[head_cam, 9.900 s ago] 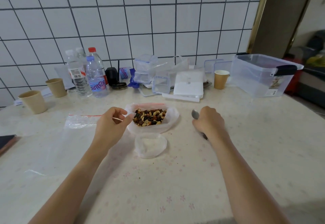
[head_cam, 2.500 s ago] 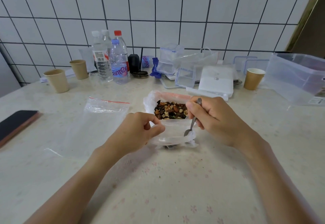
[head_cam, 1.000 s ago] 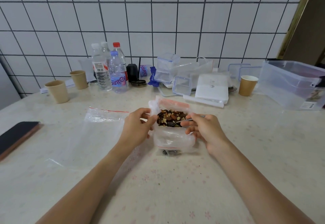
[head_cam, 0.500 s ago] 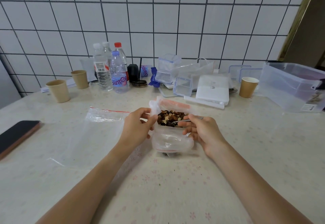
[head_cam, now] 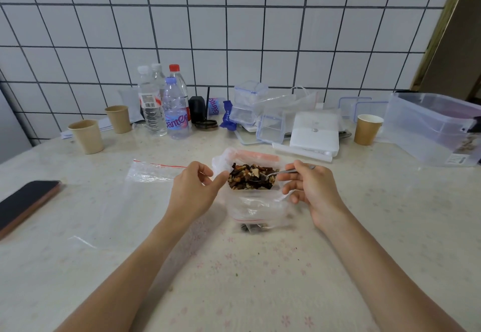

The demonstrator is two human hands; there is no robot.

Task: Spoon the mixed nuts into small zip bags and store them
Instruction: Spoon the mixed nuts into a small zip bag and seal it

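Mixed nuts (head_cam: pixel 250 176) fill an open plastic bag (head_cam: pixel 221 160) at the middle of a pale, flower-patterned table (head_cam: pixel 390 214), with a metal spoon (head_cam: pixel 276 173) dipping its bowl into the heap. A small zip bag (head_cam: pixel 256 208) with a red seal line is held up just in front of the nuts, toward the table's near edge, a few dark pieces showing at its bottom. The left hand (head_cam: pixel 194 191) pinches the zip bag's left rim between thumb and forefinger, the other fingers curled. The right hand (head_cam: pixel 312 188) grips the spoon handle between thumb and forefinger, while its lower fingers press the bag's right side. A larger flat zip bag (head_cam: pixel 145 175) lies to the left; a dark phone (head_cam: pixel 24 202) rests at the left edge. Along the far edge by the tiled wall stand paper cups (head_cam: pixel 87 136), water bottles (head_cam: pixel 175 113), clear containers (head_cam: pixel 250 94) and a big storage bin (head_cam: pixel 432 128).
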